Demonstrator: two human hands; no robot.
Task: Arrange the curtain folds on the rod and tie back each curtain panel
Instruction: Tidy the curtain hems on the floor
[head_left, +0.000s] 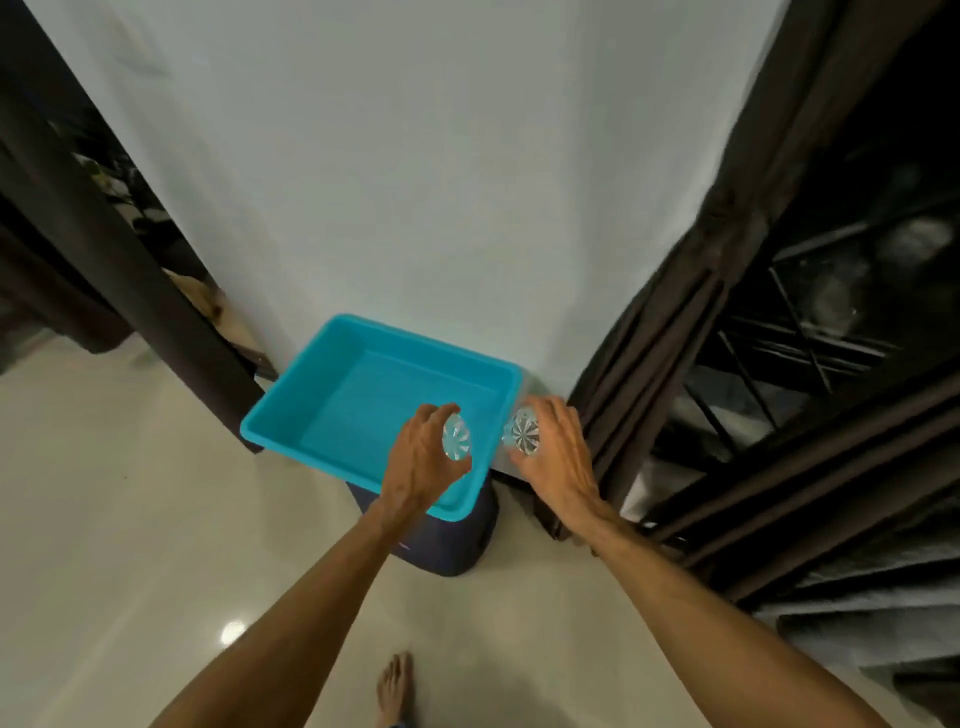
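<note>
Indoors, your left hand (421, 460) gripped a clear knob (456, 437) over a turquoise tub (363, 400), right hand (560, 452) gripped its twin (524, 432) beside a brown curtain (665, 332), white wall (415, 182), glossy floor (130, 493).

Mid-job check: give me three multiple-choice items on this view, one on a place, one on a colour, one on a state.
1. Where does the tub rest?
A) on a dark blue base
B) on the bare floor
C) on a windowsill

2. Tub colour?
A) red
B) turquoise
C) yellow

3. The left hand and right hand hold:
A) nothing
B) one shared rope
C) a clear faceted knob each

Answers: 1 A, the base shows under the tub's near end. 2 B, its walls are turquoise. 3 C, fingers curl round the left knob and the right knob.
</note>
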